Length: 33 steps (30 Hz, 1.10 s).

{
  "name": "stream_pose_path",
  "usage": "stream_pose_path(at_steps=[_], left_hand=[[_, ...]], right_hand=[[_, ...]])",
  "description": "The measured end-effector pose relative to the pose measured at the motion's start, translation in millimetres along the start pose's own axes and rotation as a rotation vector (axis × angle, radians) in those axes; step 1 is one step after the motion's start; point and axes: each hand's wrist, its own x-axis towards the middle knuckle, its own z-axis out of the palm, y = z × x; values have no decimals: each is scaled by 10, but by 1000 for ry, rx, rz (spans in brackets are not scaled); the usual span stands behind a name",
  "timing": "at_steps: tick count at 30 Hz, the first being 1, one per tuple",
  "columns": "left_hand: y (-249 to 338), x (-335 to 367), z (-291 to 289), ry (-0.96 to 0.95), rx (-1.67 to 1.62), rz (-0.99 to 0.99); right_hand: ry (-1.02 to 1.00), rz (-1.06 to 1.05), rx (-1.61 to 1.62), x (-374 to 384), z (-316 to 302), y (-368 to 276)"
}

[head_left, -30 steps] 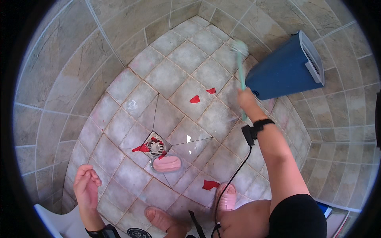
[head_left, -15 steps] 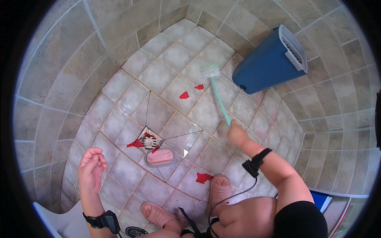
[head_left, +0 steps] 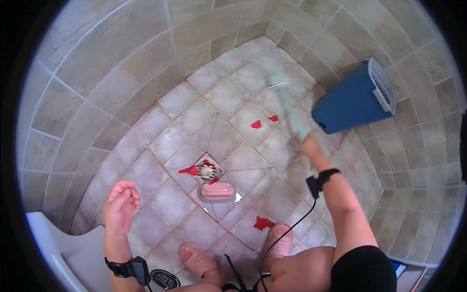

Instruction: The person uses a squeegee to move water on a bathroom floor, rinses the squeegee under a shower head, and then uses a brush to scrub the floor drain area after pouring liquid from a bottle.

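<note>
In my right hand (head_left: 313,147), closed round its handle, is a pale green long-handled brush (head_left: 295,118). The bristled brush head (head_left: 278,80) is on or just above the far floor tiles, smeared by motion. My left hand (head_left: 121,204) hangs over the floor at the left, fingers loosely curled and a little apart, with nothing visible in it. Two small red scraps (head_left: 256,124) lie on the near side of the brush head. More red pieces (head_left: 189,171) lie over and beside the square floor drain (head_left: 210,168). A larger red scrap (head_left: 263,223) sits by my right slipper (head_left: 279,239).
An upright-looking tall blue bin (head_left: 348,100) with a grey rim stands at the far right wall. An oval pink thing with a grey edge (head_left: 218,191) lies beside the drain. White curved fixture (head_left: 73,248) at lower left. Tiled walls (head_left: 146,63) enclose the floor.
My view has shifted, so floor things appear farther right and lower. Relative to the red scraps, the brush head has moved away toward the far corner. My left hand stays curled.
</note>
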Motion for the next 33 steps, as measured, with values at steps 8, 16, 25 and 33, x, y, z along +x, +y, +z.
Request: stream_pose_path(at_steps=[8,16,25,33], left_hand=[[74,-277,-388,168,-17,5],[-5,-359,-539,192,-23,-5],[109,-338,-408,123,14,-18],[58,-341,-477,99,-49,-21]], right_hand=[[126,-210,168,1068,106,-1637],[-487,-701,-118,-1439,488,-2890],[-241,-679,-178,-498,166,-2543],[-313,-566,-134,-1052,299,-2748]])
